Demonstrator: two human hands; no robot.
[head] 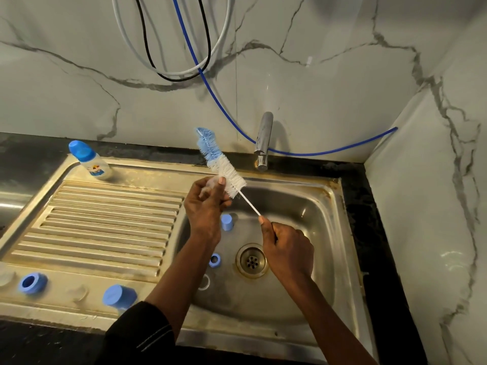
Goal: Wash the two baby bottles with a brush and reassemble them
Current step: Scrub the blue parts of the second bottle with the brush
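Here the bottle brush [224,169], white-bristled by its thin wire stem and blue at the tip, slants above the far left of the sink [340,233], its handle gripped in the curled right hand [287,250] while the left hand [204,206] pinches a small clear teat [210,184] against the white bristles. One baby bottle [91,160], blue-capped with a pale printed body, stands at the drainboard's far left corner. A blue cap [227,222] and blue ring [215,260] lie in the basin.
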